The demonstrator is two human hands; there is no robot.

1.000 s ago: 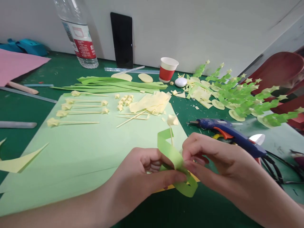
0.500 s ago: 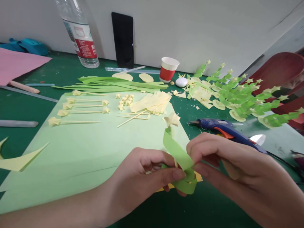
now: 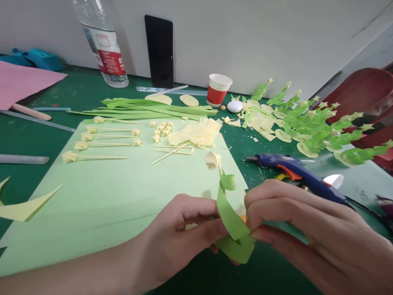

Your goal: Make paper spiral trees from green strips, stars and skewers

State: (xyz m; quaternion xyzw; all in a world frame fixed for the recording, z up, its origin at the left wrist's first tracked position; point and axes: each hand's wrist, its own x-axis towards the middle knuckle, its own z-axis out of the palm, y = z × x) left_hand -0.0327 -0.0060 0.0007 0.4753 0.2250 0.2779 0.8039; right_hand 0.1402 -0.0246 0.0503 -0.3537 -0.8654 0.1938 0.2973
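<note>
A green paper strip [image 3: 230, 217] curls in a spiral around a thin stick, topped by a cream paper star [image 3: 213, 160]. My left hand [image 3: 196, 227] pinches the stick and strip from the left, its thumb over them. The fingertips of my right hand [image 3: 276, 217] are closed on the strip's right side. Most of the stick is hidden by the strip and fingers. Behind my hands, on light green paper [image 3: 123, 180], lie star-tipped sticks [image 3: 107, 144], small stars [image 3: 162, 129] and cream paper pieces [image 3: 196, 132].
A blue glue gun [image 3: 301, 174] lies right, its nozzle pointing left. Green strips [image 3: 147, 108], a paper cup [image 3: 218, 89], a bottle [image 3: 110, 57] and a phone [image 3: 159, 51] are at the back. Finished-looking green spirals with stars [image 3: 322, 119] stand at the right.
The star has tilted and shifted slightly left and now shows another side. A green loop now shows just below it. My right hand has lowered slightly with the strip.
</note>
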